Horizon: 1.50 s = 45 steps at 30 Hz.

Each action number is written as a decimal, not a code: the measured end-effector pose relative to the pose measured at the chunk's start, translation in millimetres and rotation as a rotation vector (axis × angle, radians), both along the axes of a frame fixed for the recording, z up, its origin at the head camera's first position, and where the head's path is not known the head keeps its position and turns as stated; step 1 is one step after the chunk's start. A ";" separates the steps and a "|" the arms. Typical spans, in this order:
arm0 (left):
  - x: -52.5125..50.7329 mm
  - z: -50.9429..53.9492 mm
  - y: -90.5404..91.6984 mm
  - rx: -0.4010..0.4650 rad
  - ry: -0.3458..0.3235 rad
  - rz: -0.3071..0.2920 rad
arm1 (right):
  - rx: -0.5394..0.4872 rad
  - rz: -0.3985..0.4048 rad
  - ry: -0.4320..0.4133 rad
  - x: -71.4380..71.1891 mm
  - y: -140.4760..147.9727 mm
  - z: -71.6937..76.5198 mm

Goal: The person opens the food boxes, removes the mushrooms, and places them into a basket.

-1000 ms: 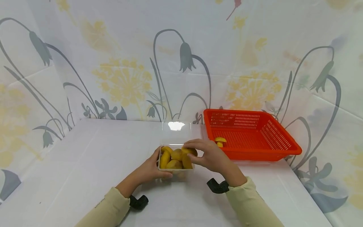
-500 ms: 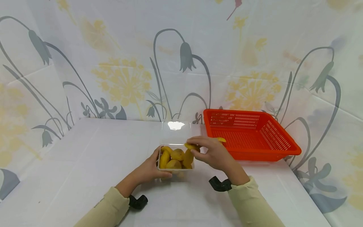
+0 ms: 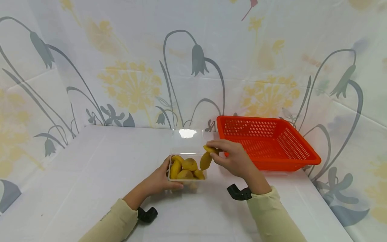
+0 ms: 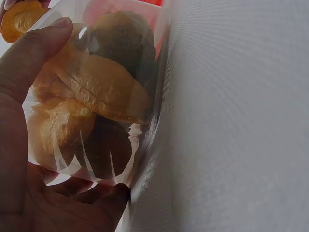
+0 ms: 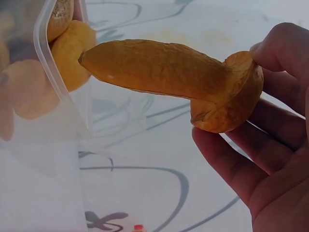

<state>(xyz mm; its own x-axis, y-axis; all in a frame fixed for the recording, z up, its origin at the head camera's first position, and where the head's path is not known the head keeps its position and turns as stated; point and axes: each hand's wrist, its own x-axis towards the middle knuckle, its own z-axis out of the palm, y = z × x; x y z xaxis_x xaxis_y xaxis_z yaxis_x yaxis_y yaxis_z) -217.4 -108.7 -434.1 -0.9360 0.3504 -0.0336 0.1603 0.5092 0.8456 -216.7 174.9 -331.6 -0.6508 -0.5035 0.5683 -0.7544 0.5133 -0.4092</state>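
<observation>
In the head view, my left hand [image 3: 158, 182] grips the side of a clear plastic box [image 3: 188, 180]. Several yellow mushrooms [image 3: 189, 164] are piled in it, and its clear lid [image 3: 187, 143] stands raised at the back. Just right of the box, my right hand [image 3: 237, 158] pinches one yellow mushroom [image 3: 205, 162] by its cap. Its thick stem [image 5: 149, 67] points toward the box in the right wrist view, apart from the pile in the head view. Through the box wall [image 4: 159, 72], the left wrist view shows more mushrooms, with my thumb along the near side.
A red perforated basket [image 3: 269, 164] stands at the back right, partly behind my right hand. White cloth [image 3: 90, 181] covers the table, and a flower-printed curtain [image 3: 136, 84] rises behind it. Black bands with stubs [image 3: 239, 192] sit on both wrists.
My right hand has lifted a mushroom up and rightward out of the box. The mushroom seen earlier in the red basket is now hidden behind that hand. My left hand stays on the box.
</observation>
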 end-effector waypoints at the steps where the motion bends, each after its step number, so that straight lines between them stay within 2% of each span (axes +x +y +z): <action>1: -0.1 0.1 0.1 0.003 -0.001 -0.001 | -0.005 -0.006 0.004 -0.1 1.0 0.5; 18: 0.9 -1.3 0.0 0.010 -0.014 -0.008 | -0.111 -0.077 0.052 -6.3 22.3 5.1; 28: 0.2 -2.3 -0.8 -0.001 -0.013 -0.003 | -0.184 -0.136 0.002 -9.3 39.6 8.9; 36: -2.0 -0.7 -0.4 -0.006 -0.020 0.003 | -0.182 -0.205 0.000 -13.2 50.7 11.2; 45: 0.2 0.1 -0.1 -0.010 -0.026 0.012 | -0.206 -0.264 -0.053 -15.3 62.9 9.8</action>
